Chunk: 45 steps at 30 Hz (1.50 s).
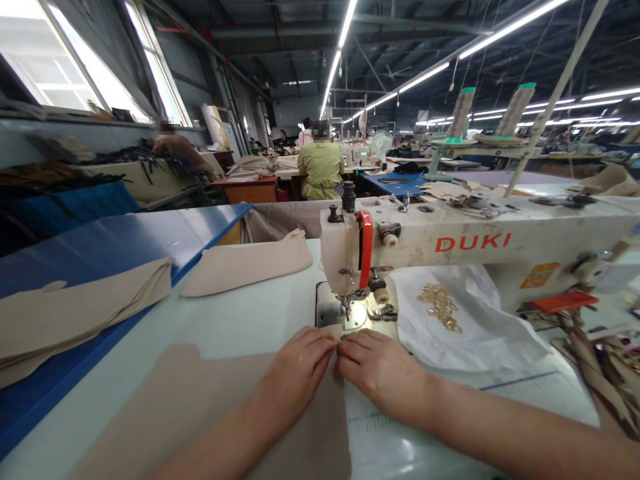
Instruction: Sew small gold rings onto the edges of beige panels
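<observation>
A tan fabric piece lies flat on the pale sewing table, its far edge reaching the needle plate of a white DUKI sewing machine. My left hand rests on the fabric with fingers curled, pinching its edge just in front of the presser foot. My right hand sits beside it, fingertips touching the same edge. The two hands meet fingertip to fingertip at the fabric's corner.
A white bag holding small gold metal rings lies right of the needle. Cut tan pieces lie behind, and a stack sits on a blue table at left. Tan strips pile at right. Other people sit at machines farther back.
</observation>
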Tool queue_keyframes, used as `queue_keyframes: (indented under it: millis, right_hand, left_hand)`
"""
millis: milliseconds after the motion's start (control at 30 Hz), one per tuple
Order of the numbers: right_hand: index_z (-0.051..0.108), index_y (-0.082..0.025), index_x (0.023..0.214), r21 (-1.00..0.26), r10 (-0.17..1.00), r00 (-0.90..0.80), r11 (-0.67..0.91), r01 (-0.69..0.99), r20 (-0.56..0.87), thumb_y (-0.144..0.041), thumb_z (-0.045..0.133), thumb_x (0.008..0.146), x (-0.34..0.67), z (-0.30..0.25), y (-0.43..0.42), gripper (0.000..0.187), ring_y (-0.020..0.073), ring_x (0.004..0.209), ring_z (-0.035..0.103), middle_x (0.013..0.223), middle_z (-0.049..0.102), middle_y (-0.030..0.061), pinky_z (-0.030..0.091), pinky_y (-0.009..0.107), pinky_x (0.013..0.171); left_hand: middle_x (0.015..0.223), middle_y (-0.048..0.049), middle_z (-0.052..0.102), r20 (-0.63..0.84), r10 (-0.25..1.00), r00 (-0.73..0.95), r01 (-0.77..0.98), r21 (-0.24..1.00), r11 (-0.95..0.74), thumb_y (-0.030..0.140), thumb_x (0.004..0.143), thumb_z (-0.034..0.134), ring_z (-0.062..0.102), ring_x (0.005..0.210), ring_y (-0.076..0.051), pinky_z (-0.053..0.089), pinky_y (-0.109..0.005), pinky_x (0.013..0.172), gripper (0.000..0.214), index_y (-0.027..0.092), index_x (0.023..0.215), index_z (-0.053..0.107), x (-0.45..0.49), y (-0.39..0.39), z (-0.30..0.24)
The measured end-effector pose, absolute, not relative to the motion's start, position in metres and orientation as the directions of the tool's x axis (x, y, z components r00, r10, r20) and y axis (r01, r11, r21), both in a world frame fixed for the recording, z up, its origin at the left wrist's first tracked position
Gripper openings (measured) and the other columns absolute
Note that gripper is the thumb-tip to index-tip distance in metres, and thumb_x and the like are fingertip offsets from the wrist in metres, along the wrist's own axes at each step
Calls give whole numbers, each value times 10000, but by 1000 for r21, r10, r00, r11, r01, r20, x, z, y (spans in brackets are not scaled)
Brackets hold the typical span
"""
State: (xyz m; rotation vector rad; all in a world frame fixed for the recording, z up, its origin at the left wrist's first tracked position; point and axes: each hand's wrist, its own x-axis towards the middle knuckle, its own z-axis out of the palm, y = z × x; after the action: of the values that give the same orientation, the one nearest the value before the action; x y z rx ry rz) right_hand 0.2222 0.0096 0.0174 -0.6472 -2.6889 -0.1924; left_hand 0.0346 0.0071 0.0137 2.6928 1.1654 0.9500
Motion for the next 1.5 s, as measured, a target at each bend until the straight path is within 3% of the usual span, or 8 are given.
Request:
queue_keyframes:
  millis: [400,833,1133,1500]
  right_hand:
    - [600,-111,885,53,459,-805,857,513,376,-172,588,870,235,14,33,64,200,898,548,943,638,70,446,331,845]
    - [583,-135,957,-44,587,-739,792,610,330,-152,575,878,235,13,46,81,199,941,573,1011,648,67,455,320,799]
    - [580,-135,941,-38,584,-734,790,611,346,-146,547,889,234,15,48,62,189,815,587,989,654,54,449,314,690]
    - [611,-122,934,-29,579,-719,786,617,383,-167,570,883,234,12,43,79,211,979,574,1019,661,79,468,333,811]
  left_hand:
    - [888,-56,686,537,658,529,639,259,-724,113,880,495,609,848,-188,540,-324,769,153,159,917,636,46,39,3]
    - [877,-44,712,578,643,503,635,257,-728,184,908,445,644,833,-185,550,-322,784,218,186,880,662,49,62,5]
    - [856,-42,711,567,653,503,635,269,-724,196,900,444,643,831,-185,552,-320,769,233,198,863,674,49,65,8]
    - [885,-61,707,561,654,509,652,245,-717,175,894,442,640,857,-190,555,-333,797,225,180,873,666,50,60,11]
